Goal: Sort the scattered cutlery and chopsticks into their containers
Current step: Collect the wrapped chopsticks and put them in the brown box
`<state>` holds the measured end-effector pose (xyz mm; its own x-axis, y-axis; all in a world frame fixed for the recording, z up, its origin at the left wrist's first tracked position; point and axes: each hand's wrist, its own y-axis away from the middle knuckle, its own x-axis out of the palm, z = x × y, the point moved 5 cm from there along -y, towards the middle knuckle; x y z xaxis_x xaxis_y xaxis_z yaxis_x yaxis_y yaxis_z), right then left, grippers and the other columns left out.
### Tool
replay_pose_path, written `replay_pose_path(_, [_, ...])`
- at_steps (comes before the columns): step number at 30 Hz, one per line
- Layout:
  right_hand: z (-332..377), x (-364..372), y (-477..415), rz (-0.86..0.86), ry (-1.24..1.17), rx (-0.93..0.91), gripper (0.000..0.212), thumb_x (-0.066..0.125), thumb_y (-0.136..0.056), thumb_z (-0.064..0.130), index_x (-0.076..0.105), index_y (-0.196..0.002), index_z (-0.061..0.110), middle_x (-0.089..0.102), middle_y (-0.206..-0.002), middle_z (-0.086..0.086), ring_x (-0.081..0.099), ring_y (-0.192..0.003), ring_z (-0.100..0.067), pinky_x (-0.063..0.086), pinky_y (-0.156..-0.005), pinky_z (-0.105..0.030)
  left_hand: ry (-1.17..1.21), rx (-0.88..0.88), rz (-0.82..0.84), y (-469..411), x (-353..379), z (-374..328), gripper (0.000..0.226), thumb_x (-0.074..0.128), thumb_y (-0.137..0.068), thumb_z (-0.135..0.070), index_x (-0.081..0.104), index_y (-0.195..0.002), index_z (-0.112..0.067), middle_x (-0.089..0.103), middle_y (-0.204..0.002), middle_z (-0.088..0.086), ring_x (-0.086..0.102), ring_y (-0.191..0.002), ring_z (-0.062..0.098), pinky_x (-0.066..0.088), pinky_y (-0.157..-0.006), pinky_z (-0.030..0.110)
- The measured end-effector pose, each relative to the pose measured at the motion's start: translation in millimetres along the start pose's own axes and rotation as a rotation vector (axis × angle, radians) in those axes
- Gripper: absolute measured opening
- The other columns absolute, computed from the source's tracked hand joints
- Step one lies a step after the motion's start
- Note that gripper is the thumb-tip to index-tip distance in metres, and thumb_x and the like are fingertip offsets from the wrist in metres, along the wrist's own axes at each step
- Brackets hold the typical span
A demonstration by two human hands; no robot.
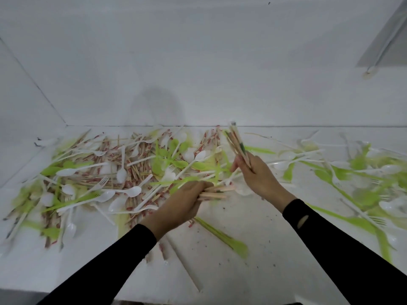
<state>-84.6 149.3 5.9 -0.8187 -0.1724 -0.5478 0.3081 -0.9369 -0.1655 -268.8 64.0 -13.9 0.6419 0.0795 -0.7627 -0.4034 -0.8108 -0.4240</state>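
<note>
My right hand (259,175) grips a bundle of wooden chopsticks (236,143) that points up and away over the table. My left hand (187,199) holds several wooden chopsticks (217,192) lying flat, their ends sticking out to the right. A big scatter of white plastic spoons (123,192), white forks (100,181), green cutlery (165,159) and red-patterned chopsticks (136,170) covers the white table to the left and behind both hands. No container is in view.
More green and white cutlery (361,172) lies spread on the right side of the table. A green piece (229,241) lies near the front between my arms. White walls (198,62) close the table's back and left.
</note>
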Motion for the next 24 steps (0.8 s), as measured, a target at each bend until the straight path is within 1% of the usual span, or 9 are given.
replay_pose_path(2, [5.6, 6.9, 2.1, 0.057, -0.051, 0.012, 0.027, 0.039, -0.105, 0.033, 0.058, -0.09, 0.024, 0.061, -0.067, 0.012, 0.058, -0.069, -0.018, 0.044, -0.064, -0.026, 0.034, -0.049, -0.111, 2.3, -30.8, -4.1, 0.027, 0.038, -0.092, -0.021, 0.044, -0.118, -0.025, 0.054, -0.104, -0.018, 0.045, -0.086, -0.005, 0.037, -0.079, 0.002])
replay_pose_path(4, [7.5, 25.5, 11.8, 0.157, -0.094, 0.048, 0.021, 0.04, -0.104, 0.028, 0.055, -0.089, 0.029, 0.056, -0.067, 0.003, 0.052, -0.059, -0.023, 0.044, -0.057, -0.031, -0.065, -0.024, -0.139, 8.9, -49.1, -2.9, 0.023, 0.041, -0.096, -0.028, 0.046, -0.117, -0.024, 0.053, -0.096, -0.02, 0.046, -0.079, -0.003, 0.036, -0.07, 0.003])
replay_pose_path(8, [3.2, 88.8, 48.3, 0.474, 0.113, -0.048, 0.016, 0.045, -0.088, 0.031, 0.052, -0.088, 0.016, 0.061, -0.084, -0.012, 0.059, -0.075, -0.031, 0.042, -0.063, -0.037, -0.338, 0.04, 0.067, 49.2, -50.4, 21.1, 0.034, 0.037, -0.099, -0.057, 0.057, -0.096, -0.03, 0.063, -0.072, -0.009, 0.056, -0.06, 0.009, 0.037, -0.046, 0.022])
replay_pose_path(11, [-14.7, 120.3, 67.7, 0.642, 0.399, -0.026, 0.023, 0.055, -0.092, 0.033, 0.051, -0.102, 0.012, 0.06, -0.095, -0.009, 0.057, -0.084, -0.027, 0.041, -0.067, -0.034, -0.406, 0.048, 0.264, 86.4, -36.9, 40.7, 0.024, 0.046, -0.095, -0.05, 0.06, -0.091, -0.032, 0.063, -0.074, -0.011, 0.061, -0.063, 0.011, 0.041, -0.043, 0.021])
replay_pose_path(12, [-18.5, 122.5, 69.2, 0.625, 0.451, -0.011, 0.023, 0.056, -0.093, 0.033, 0.05, -0.102, 0.013, 0.058, -0.095, -0.006, 0.053, -0.083, -0.024, 0.039, -0.066, -0.032, -0.442, 0.055, 0.319, 98.0, -33.0, 45.6, 0.014, 0.05, -0.091, -0.041, 0.062, -0.095, -0.034, 0.063, -0.08, -0.012, 0.064, -0.068, 0.012, 0.043, -0.043, 0.022])
replay_pose_path(15, [-22.0, 124.1, 64.1, 0.514, 0.514, -0.012, 0.02, 0.051, -0.096, 0.034, 0.045, -0.088, 0.016, 0.048, -0.088, 0.001, 0.049, -0.08, -0.019, 0.034, -0.064, -0.03, -0.542, 0.018, 0.391, 127.1, -31.0, 59.0, 0.054, 0.06, -0.072, -0.019, 0.061, -0.124, -0.031, 0.063, -0.11, -0.006, 0.062, -0.091, 0.015, 0.047, -0.047, 0.022])
replay_pose_path(17, [-24.4, 119.4, 56.2, 0.479, 0.52, 0.019, 0.025, 0.05, -0.095, 0.034, 0.044, -0.078, 0.017, 0.046, -0.082, 0.002, 0.049, -0.075, -0.018, 0.033, -0.058, -0.03, -0.559, -0.019, 0.381, 137.4, -32.1, 64.2, 0.065, 0.07, -0.071, -0.013, 0.055, -0.132, -0.03, 0.058, -0.126, -0.007, 0.061, -0.097, 0.014, 0.046, -0.049, 0.021])
replay_pose_path(20, [-28.7, 103.0, 40.6, 0.403, 0.509, 0.079, 0.032, 0.05, -0.095, 0.031, 0.038, -0.068, 0.021, 0.043, -0.072, 0.004, 0.047, -0.065, -0.016, 0.028, -0.05, -0.026, -0.54, 0.013, 0.359, 139.4, -30.6, 61.7, 0.049, 0.067, -0.078, -0.016, 0.06, -0.123, -0.033, 0.058, -0.127, -0.013, 0.06, -0.101, 0.011, 0.048, -0.052, 0.02])
replay_pose_path(24, [-21.0, 105.8, 35.7, 0.387, 0.493, 0.047, 0.029, 0.051, -0.095, 0.035, 0.045, -0.072, 0.019, 0.046, -0.077, 0.004, 0.055, -0.076, -0.02, 0.034, -0.055, -0.029, -0.546, 0.062, 0.353, 138.0, -20.5, 62.1, 0.044, 0.065, -0.082, -0.019, 0.06, -0.122, -0.034, 0.061, -0.124, -0.016, 0.054, -0.097, 0.01, 0.049, -0.052, 0.023])
